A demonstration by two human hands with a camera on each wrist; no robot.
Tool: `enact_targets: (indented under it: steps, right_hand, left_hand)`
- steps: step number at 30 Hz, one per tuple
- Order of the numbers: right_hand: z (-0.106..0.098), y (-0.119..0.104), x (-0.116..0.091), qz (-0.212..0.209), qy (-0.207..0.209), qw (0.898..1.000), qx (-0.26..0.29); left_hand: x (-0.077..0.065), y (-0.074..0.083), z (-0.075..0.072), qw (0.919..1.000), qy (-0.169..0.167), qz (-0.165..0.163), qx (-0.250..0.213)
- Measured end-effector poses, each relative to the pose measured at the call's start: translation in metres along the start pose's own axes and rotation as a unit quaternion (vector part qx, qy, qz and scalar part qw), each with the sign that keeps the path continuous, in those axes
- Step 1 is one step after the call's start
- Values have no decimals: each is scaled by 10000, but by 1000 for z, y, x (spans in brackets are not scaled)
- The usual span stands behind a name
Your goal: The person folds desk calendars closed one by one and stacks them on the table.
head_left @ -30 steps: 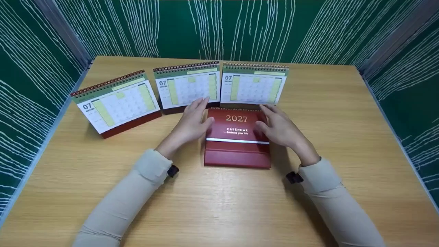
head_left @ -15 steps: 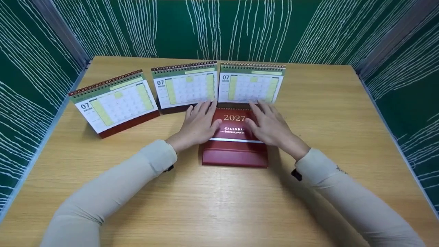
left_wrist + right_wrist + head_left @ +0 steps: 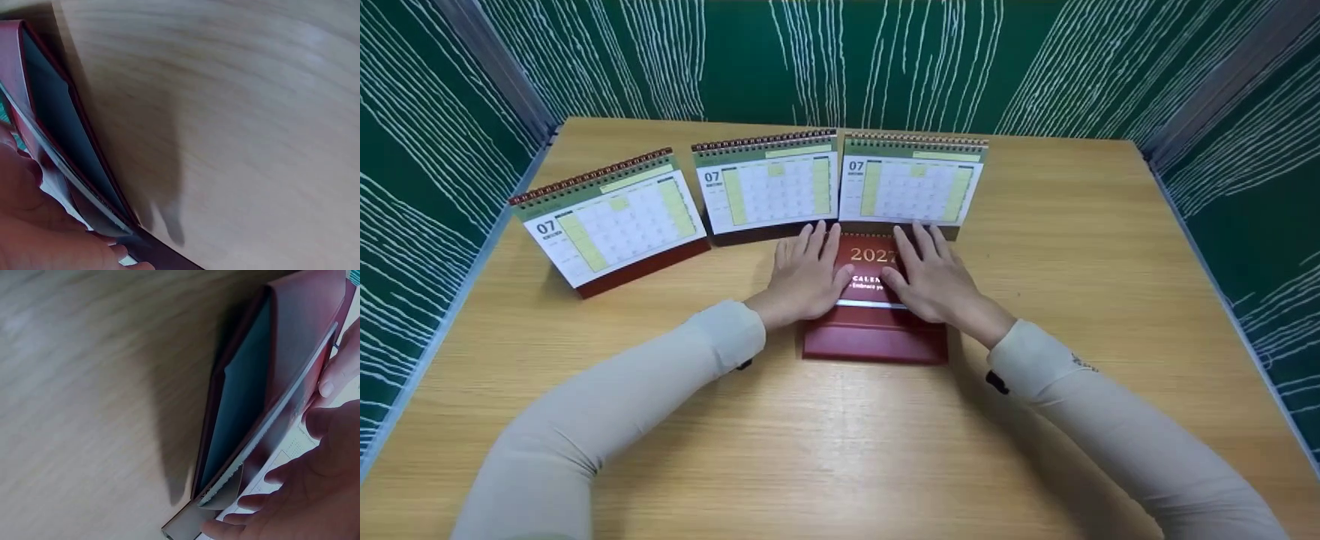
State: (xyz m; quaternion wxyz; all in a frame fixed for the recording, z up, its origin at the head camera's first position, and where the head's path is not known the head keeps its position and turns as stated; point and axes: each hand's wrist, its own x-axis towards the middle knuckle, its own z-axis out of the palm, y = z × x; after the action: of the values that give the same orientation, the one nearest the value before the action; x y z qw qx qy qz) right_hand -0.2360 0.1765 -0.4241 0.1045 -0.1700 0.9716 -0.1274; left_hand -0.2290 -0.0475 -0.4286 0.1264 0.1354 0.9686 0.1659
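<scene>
A red desk calendar (image 3: 877, 343) with "2027" on its cover faces me in the head view. Its hollow, dark-lined side shows in both wrist views. My left hand (image 3: 811, 279) lies over the left part of the cover, fingers stretched toward the spiral top. Over the right part lies my right hand (image 3: 934, 281), its fingers straight too. Both thumbs point inward across the cover, and the palms hide its sides and some lettering. In the right wrist view, a thumb of the right hand (image 3: 304, 495) is close to the cover; firm contact is hard to judge.
Behind stand three desk calendars showing month 07: an angled left one (image 3: 619, 225), a middle one (image 3: 780, 191) and a right one (image 3: 911, 191). The right one is just behind the red calendar. Green panels (image 3: 750, 67) with white streaks border the wooden table (image 3: 840, 450).
Both hands have moved inward over the red calendar's cover from its two sides, and the fingers have spread. The calendars have kept their places.
</scene>
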Motion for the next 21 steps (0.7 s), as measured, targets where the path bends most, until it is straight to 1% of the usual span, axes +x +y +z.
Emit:
enact_targets:
  steps: [5, 10, 17, 21]
  right_hand:
    - [3, -1, -1, 134, -221, 9997, 15]
    - [6, -3, -4, 190, -394, 9990, 7]
    - [12, -4, -5, 213, -468, 9987, 34]
    - [14, -4, -5, 217, -509, 9985, 44]
  left_hand:
    - [1, 1, 7, 9996, -250, -127, -46]
    - [5, -1, 14, 9990, -406, -175, -56]
    - [2, -2, 17, 9982, -562, -187, -118]
    - [5, -4, 20, 9977, -634, -197, -140]
